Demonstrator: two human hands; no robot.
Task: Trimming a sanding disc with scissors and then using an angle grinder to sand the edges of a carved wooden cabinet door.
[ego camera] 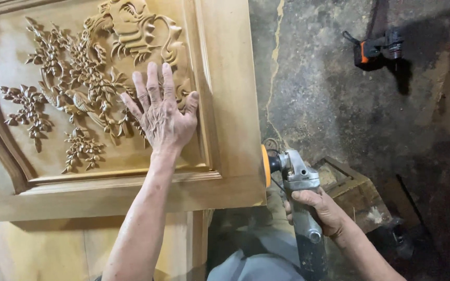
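Observation:
A carved wooden panel [225,78] with raised flowers, leaves and birds fills the left of the head view. My left hand [161,112] lies flat on the carving, fingers spread apart. My right hand [321,211] grips the grey body of an angle grinder [295,177]. The grinder's orange sanding disc [265,165] sits against the panel's lower right edge.
A dusty concrete floor [329,93] lies to the right. A cordless drill [376,48] with an orange and black body rests at the upper right. A small wooden box [358,195] stands behind my right hand. More pale wood [53,250] sits below the panel.

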